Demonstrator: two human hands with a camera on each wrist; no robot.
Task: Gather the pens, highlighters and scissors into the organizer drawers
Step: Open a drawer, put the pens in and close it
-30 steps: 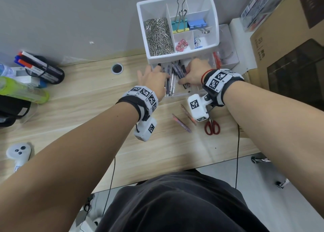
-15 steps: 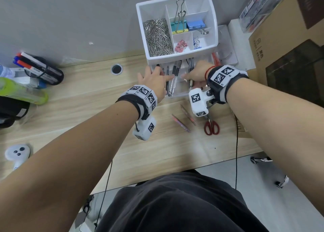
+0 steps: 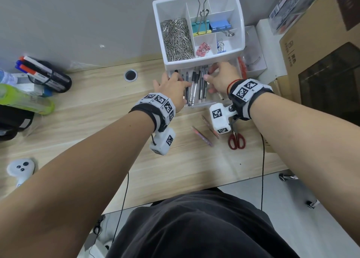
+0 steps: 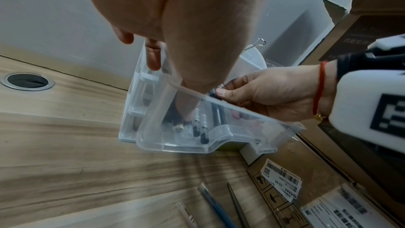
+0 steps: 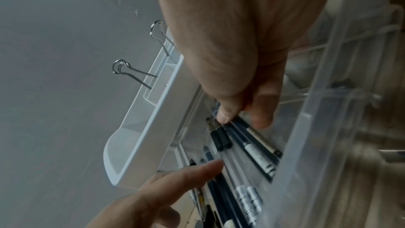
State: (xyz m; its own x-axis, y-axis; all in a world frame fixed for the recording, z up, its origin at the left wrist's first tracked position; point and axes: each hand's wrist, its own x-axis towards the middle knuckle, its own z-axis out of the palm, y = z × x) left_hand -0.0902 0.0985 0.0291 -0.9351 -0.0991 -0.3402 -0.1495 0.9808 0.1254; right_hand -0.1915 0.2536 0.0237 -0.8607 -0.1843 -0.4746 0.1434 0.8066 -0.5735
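A white organizer [image 3: 202, 60] stands at the back of the wooden desk. Its clear drawer [image 3: 202, 102] is pulled out and holds several dark pens [image 3: 192, 88]. My left hand [image 3: 171, 86] rests on the drawer's left wall [image 4: 142, 93], fingers straight, thumb [image 5: 197, 171] lying over the pens. My right hand [image 3: 220, 78] reaches in from the right; thumb and fingers pinch the ends of dark pens [image 5: 241, 138] near the drawer's back. Two pink pens [image 3: 202, 136] and red scissors [image 3: 236, 140] lie on the desk in front of the drawer, partly behind the right wrist camera.
The organizer's top tray holds paper clips [image 3: 177, 39] and binder clips. A pouch of markers [image 3: 42, 74], a green bottle [image 3: 25, 100] and a white controller [image 3: 20, 168] sit at the left. A cardboard box [image 3: 321, 63] stands close on the right. A cable hole [image 3: 131, 75] is left of the organizer.
My right hand has slid from the drawer's middle to its right side and then reached towards the back. The pens now lie straighter in the drawer. The left hand has barely moved.
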